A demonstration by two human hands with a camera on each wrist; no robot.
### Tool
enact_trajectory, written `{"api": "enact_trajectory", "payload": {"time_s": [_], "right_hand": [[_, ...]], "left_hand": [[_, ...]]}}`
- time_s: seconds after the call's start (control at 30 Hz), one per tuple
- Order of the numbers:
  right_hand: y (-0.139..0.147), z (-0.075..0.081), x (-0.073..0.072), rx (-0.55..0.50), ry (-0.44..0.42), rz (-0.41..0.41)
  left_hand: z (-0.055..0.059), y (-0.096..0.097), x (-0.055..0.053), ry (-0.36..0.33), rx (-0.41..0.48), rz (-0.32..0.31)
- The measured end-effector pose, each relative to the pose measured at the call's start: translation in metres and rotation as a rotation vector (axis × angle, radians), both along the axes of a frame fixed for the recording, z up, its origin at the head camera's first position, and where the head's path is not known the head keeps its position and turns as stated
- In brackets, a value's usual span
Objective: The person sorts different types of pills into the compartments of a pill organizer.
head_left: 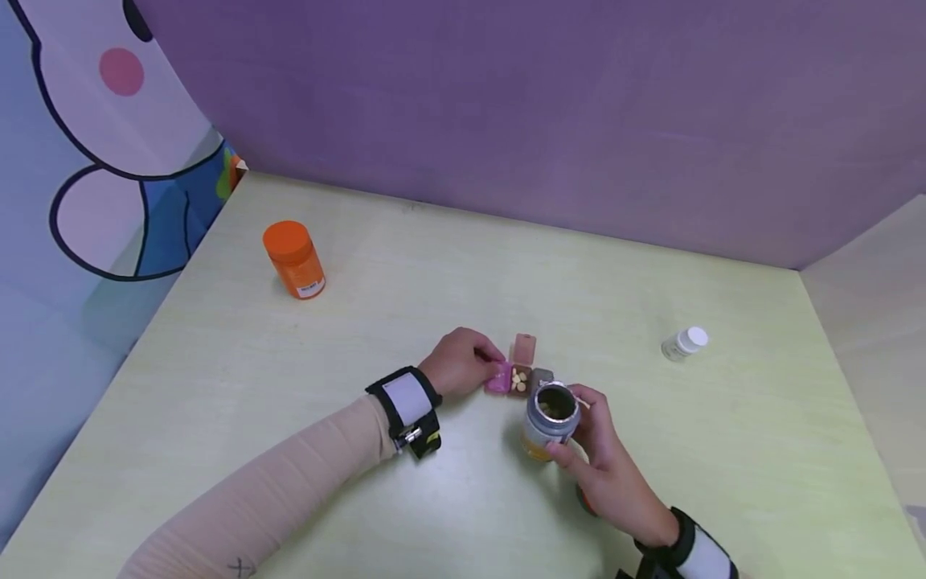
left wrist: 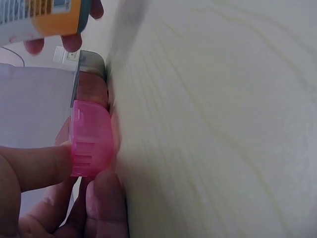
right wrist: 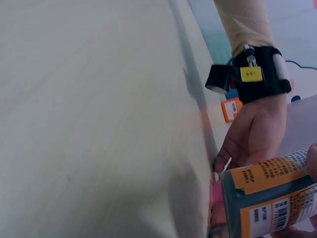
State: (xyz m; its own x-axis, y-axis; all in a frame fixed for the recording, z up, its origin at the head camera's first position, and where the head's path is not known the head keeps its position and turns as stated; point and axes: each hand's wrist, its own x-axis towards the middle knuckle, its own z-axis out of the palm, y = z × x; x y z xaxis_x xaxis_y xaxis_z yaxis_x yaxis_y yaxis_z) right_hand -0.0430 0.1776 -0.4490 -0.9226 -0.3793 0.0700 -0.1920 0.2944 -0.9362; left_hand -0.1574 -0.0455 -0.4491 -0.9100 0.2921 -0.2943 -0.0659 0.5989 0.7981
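A small pill organizer [head_left: 519,381] lies on the table, with a pink, a reddish-brown and a grey compartment. The reddish-brown lid [head_left: 524,349] stands raised, and several pale tablets [head_left: 518,378] lie in that compartment. At the pink end [left wrist: 91,139], my left hand [head_left: 463,360] pinches the organizer between thumb and fingers. My right hand [head_left: 604,462] grips a grey pill bottle [head_left: 546,426] with an orange and white label [right wrist: 277,198]. Its uncovered mouth [head_left: 557,401] faces up toward the head camera, close beside the grey compartment, whose inside is partly hidden.
An orange bottle [head_left: 295,261] with an orange lid stands at the far left. To the right, a small white bottle [head_left: 684,343] is on the table. Something dark with an orange-red part [head_left: 587,500] is mostly hidden under my right hand. A purple wall [head_left: 506,121] borders the back.
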Motion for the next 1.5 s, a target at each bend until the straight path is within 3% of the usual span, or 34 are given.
{"api": "enact_trajectory", "payload": {"time_s": [0.13, 0.37, 0.5, 0.9, 1.5], "right_hand": [[-0.004, 0.001, 0.007, 0.052, -0.026, 0.049], [-0.011, -0.003, 0.015, 0.016, -0.075, 0.112], [-0.013, -0.005, 0.018, 0.023, -0.082, 0.1], [-0.011, -0.014, 0.024, -0.017, 0.046, 0.093], [-0.007, -0.013, 0.026, 0.045, -0.024, 0.075]], "left_hand": [[0.0, 0.0, -0.001, -0.002, -0.002, 0.002], [-0.001, 0.001, -0.002, 0.004, 0.005, 0.002], [-0.002, 0.001, -0.001, 0.005, 0.007, 0.003], [-0.001, 0.001, -0.002, 0.004, 0.05, 0.017], [-0.005, -0.004, 0.0, -0.025, 0.125, 0.051]]}}
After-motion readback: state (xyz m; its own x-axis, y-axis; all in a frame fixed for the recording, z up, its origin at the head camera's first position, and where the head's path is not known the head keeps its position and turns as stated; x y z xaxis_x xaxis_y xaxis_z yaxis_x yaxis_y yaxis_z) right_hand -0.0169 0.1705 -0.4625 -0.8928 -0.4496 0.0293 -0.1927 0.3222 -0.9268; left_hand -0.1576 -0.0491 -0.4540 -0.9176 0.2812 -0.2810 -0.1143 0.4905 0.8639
